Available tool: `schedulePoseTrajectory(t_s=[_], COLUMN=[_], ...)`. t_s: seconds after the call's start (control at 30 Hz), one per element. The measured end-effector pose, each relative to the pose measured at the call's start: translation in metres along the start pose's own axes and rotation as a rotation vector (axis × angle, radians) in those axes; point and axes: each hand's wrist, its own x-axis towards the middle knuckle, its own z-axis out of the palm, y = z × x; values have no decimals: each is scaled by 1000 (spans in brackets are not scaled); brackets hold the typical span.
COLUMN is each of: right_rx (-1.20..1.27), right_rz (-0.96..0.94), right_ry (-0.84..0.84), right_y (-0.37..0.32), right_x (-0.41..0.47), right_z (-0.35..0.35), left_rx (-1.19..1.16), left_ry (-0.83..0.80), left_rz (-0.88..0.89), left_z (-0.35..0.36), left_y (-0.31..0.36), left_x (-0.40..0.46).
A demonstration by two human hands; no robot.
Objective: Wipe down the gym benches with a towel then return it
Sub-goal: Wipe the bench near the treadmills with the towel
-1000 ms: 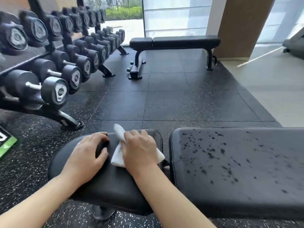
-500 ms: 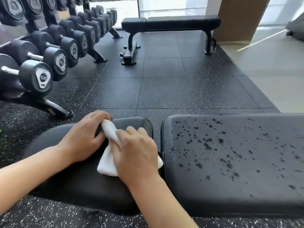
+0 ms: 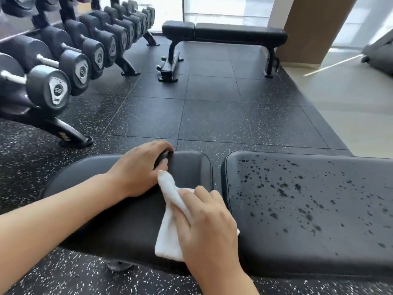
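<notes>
- Near bench = two black pads: small seat pad (image 3: 119, 209) on the left, long back pad (image 3: 308, 213) on the right, narrow gap betw. them.
- White towel (image 3: 170, 226) lies folded on the seat pad's right half, running from mid-pad down to the near edge; its lower corner reaches just past that edge.
- Right hand (image 3: 209, 228) lies flat on top of the towel, fingers together & nearly straight, pressing it onto the pad just beside the gap; not curled round the cloth.
- Left hand (image 3: 140, 169) rests on the seat pad's far edge, fingertips curled over that edge, thumb just beside the towel's upper tip.
- Back pad is dotted w/ dark wet spots over most of its top, thickest left of centre; its near & left edges are free of hands.
- Seat pad surface shows no droplets.
- Speckled rubber floor (image 3: 212, 116) beyond the far edges is open up to a second bench (image 3: 223, 34) by the window.
- Dumbbell rack (image 3: 63, 67) stands far-left, its foot near the seat pad's far-left corner, so less room that side.
- Pale floor (image 3: 350, 103) to the far right, well apart.
</notes>
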Motion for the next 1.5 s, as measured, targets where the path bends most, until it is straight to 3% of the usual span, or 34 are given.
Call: schedulePoseTrajectory(t_s=[0.13,0.27,0.37,0.57,0.73,0.9,1.07,1.33,1.5], right_rx=[106,-34,-189,-368,-371,-403,-531,-392,-322], right_rz=[-55,-128,-98,-114,-63,71,115,-24,-83], right_ry=[-131,106,170,-18,-37,-85,-109,-53,-48], right_y=[-4,3,21,54,63,92,96,54,55], right_x=[-20,-31,-39,-32,0,90,137,0,-49], right_z=[-32,-70,-86,-71,-55,-34,-13,-48,-64], left_rx=[44,16,10,-53,-31,-47,-111,-129,-100], left_ry=[-24,-15,-41,0,-3,3,-10,-18,-65], left_rz=[37,40,120,117,121,106,45,73,232], left_z=[1,15,30,32,34,35,32,28,32], left_y=[-2,27,53,52,51,50,51,59,79], left_x=[1,14,20,24,24,25,24,22,22])
